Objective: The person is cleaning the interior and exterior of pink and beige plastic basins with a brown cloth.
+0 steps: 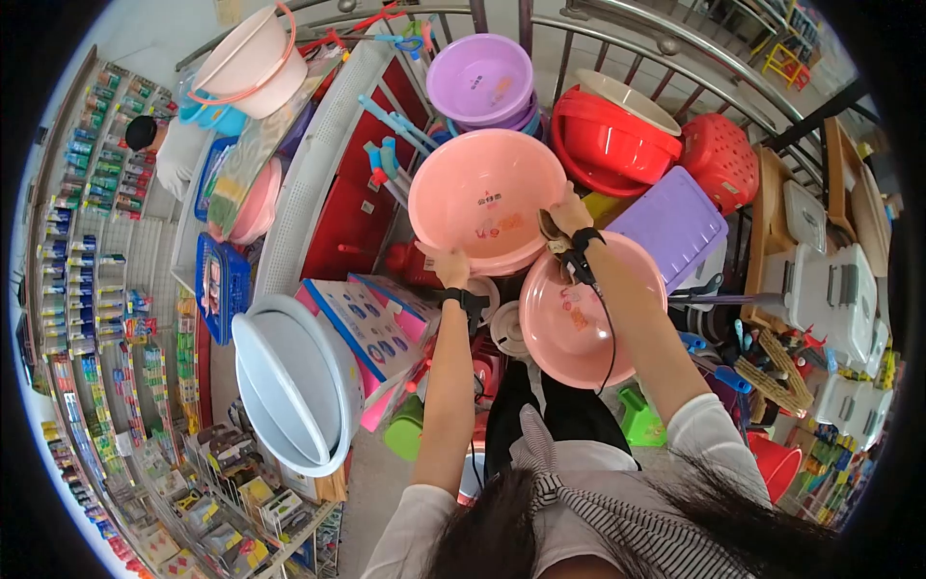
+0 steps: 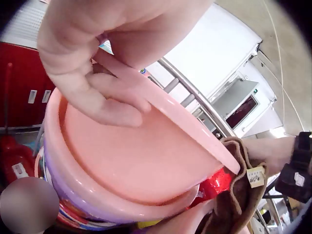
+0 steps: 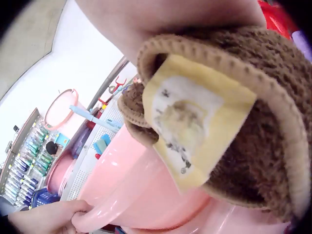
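Observation:
A pink basin (image 1: 473, 183) with printed characters is tilted over another pink basin (image 2: 117, 204), visible below it in the left wrist view. My left hand (image 1: 446, 266) grips the tilted basin's near rim, its fingers curled over the edge in the left wrist view. At the right rim, my right hand (image 1: 569, 214) holds a fuzzy brown cloth (image 3: 253, 126) with tan stitched edging. A cream and yellow label (image 3: 195, 117) hangs from the cloth. Just below the right hand sits a separate pink basin (image 1: 588, 314).
Purple basins (image 1: 479, 82) stand behind, with red basins (image 1: 612, 140) and a purple lid (image 1: 670, 227) to the right. A pale blue tub (image 1: 294, 381) is at left, near boxes (image 1: 362, 328). Metal railings (image 1: 666, 43) run along the back; storage boxes (image 1: 830, 289) line the right.

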`<state>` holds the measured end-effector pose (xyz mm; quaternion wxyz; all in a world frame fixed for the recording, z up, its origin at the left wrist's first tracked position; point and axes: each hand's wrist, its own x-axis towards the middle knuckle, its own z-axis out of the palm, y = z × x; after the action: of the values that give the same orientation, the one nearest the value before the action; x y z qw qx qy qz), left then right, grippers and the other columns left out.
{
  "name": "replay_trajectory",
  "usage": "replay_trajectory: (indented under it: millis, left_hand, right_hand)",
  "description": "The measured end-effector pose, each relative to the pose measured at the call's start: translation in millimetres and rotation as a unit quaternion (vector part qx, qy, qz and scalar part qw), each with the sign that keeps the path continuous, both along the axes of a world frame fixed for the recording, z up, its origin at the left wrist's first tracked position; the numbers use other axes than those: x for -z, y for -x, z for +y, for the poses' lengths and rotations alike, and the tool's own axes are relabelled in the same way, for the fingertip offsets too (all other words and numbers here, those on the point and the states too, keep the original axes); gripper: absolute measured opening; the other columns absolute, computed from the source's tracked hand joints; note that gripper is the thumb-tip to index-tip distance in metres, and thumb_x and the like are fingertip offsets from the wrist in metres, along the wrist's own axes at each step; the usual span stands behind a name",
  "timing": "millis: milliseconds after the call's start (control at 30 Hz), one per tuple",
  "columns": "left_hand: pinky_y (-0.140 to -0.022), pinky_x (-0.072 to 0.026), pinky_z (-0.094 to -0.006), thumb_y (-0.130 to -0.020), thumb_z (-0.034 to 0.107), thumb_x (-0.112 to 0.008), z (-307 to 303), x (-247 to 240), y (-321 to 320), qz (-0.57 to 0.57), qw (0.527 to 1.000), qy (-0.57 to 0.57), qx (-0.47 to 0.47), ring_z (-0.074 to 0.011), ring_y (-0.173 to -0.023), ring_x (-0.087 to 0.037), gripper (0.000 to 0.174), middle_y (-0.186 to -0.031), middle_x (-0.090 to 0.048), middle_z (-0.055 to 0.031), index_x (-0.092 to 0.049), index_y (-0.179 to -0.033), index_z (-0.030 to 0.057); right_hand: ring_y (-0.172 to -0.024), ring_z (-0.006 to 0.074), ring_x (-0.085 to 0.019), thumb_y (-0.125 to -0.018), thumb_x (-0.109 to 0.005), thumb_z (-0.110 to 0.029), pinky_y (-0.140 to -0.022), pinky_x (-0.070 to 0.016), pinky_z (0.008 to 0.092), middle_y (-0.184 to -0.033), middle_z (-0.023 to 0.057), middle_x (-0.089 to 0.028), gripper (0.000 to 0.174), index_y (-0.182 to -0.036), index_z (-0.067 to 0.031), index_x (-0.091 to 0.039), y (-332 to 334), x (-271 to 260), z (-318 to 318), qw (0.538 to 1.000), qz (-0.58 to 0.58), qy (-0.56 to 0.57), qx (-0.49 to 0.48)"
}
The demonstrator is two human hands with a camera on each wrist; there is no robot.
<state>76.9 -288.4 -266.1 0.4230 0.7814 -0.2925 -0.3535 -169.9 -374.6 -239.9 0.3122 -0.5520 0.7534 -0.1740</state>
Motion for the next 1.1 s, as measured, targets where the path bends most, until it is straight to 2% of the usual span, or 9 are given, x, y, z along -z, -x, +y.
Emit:
replay_trajectory:
  millis: [167, 267, 300, 367, 600, 667, 800, 867, 1100]
  left_hand:
    - [-0.067, -0.0598, -0.0461, -0.089, 0.013, -0.054, -6, -4, 12, 0.107, 0.982, -0.158, 0.008, -0.0376, -0.083, -0.069, 0.097, -0.121, -0.057, -0.0307, 0.024, -0.147, 0.0132]
    - [-0.050, -0.0599, -0.0406, -0.094, 0.016, -0.049, -5, -12, 18, 0.114, 0.976, -0.185, 0.007, -0.0321, -0.065, -0.069, 0.095, -0.106, -0.063, -0.0276, 0.031, -0.144, 0.0201]
    - [-0.050, -0.0599, -0.0406, -0.094, 0.016, -0.049, -5, 1, 13, 0.110, 0.976, -0.189, 0.009, -0.0321, -0.065, -0.069, 0.095, -0.106, -0.063, -0.0276, 0.031, -0.144, 0.0201]
    - [-0.052, -0.0593, -0.0457, -0.096, 0.027, -0.049, -8, 44, 1, 0.190, 0.949, -0.249, 0.034, -0.0352, -0.075, -0.068, 0.048, -0.107, -0.061, -0.0284, -0.039, -0.131, -0.0043]
    - [-0.062, -0.0588, -0.0495, -0.096, 0.040, -0.047, 2, 90, -19, 0.302, 0.913, -0.257, 0.093, -0.0371, -0.074, -0.066, 0.049, -0.097, -0.062, -0.0240, -0.046, -0.123, -0.0014]
    - [-0.054, -0.0583, -0.0454, -0.095, 0.037, -0.045, 5, 93, -16, 0.132, 0.959, -0.222, 0.120, -0.0376, -0.073, -0.068, 0.050, -0.091, -0.067, -0.0251, -0.054, -0.118, -0.0062]
    - [-0.056, -0.0572, -0.0470, -0.095, 0.038, -0.043, -2, 106, -23, 0.100, 0.929, -0.306, 0.184, -0.0376, -0.075, -0.068, 0.050, -0.091, -0.067, -0.0251, -0.054, -0.119, -0.0043]
    - [-0.058, -0.0559, -0.0495, -0.095, 0.039, -0.042, -3, 67, -12, 0.178, 0.913, -0.343, 0.128, -0.0379, -0.074, -0.068, 0.051, -0.089, -0.067, -0.0235, -0.053, -0.121, -0.0036]
    - [-0.054, -0.0555, -0.0409, -0.095, 0.039, -0.043, -1, 96, -21, 0.239, 0.910, -0.313, 0.126, -0.0346, -0.071, -0.067, 0.050, -0.089, -0.066, -0.0213, -0.047, -0.128, 0.0014]
  right_hand:
    - [-0.103, 0.0477, -0.059, -0.083, -0.060, -0.029, -0.089, -0.0468, 0.0538, -0.108, 0.0289, -0.063, 0.049, -0.121, -0.0070, -0.039, 4, 26, -2, 1.000, 0.021, -0.013, -0.007]
    - [-0.104, 0.0445, -0.061, -0.084, -0.060, -0.030, -0.089, -0.0475, 0.0521, -0.111, 0.0264, -0.063, 0.054, -0.127, -0.0071, -0.037, 1, 29, -4, 0.997, 0.047, -0.058, -0.008]
    - [-0.105, 0.0419, -0.062, -0.084, -0.061, -0.031, -0.090, -0.0480, 0.0508, -0.114, 0.0243, -0.064, 0.059, -0.132, -0.0073, -0.036, 0, 30, -3, 0.994, 0.066, -0.092, -0.004]
    - [-0.103, 0.0426, -0.062, -0.084, -0.059, -0.030, -0.089, -0.0483, 0.0510, -0.110, 0.0247, -0.064, 0.054, -0.127, -0.0062, -0.038, 2, 36, -7, 0.993, 0.073, -0.093, -0.014]
    - [-0.088, 0.0403, -0.067, -0.083, -0.058, -0.028, -0.078, -0.0517, 0.0512, -0.096, 0.0217, -0.068, 0.043, -0.117, -0.0045, -0.044, 2, 41, -4, 0.988, 0.137, -0.065, -0.032]
    - [-0.087, 0.0383, -0.068, -0.084, -0.058, -0.027, -0.074, -0.0530, 0.0492, -0.093, 0.0205, -0.069, 0.040, -0.114, -0.0039, -0.045, 0, 45, -4, 0.985, 0.165, -0.043, -0.025]
    - [-0.086, 0.0367, -0.068, -0.084, -0.058, -0.027, -0.073, -0.0538, 0.0474, -0.091, 0.0197, -0.069, 0.040, -0.114, -0.0033, -0.044, 1, 44, -5, 0.983, 0.173, -0.051, -0.045]
    - [-0.086, 0.0361, -0.068, -0.084, -0.058, -0.027, -0.073, -0.0540, 0.0468, -0.090, 0.0190, -0.069, 0.041, -0.114, -0.0027, -0.045, 2, 56, -9, 0.980, 0.179, -0.073, -0.042]
    - [-0.084, 0.0378, -0.068, -0.085, -0.059, -0.028, -0.072, -0.0538, 0.0467, -0.091, 0.0188, -0.069, 0.038, -0.113, -0.0054, -0.047, 6, 38, -4, 0.983, 0.173, -0.051, -0.038]
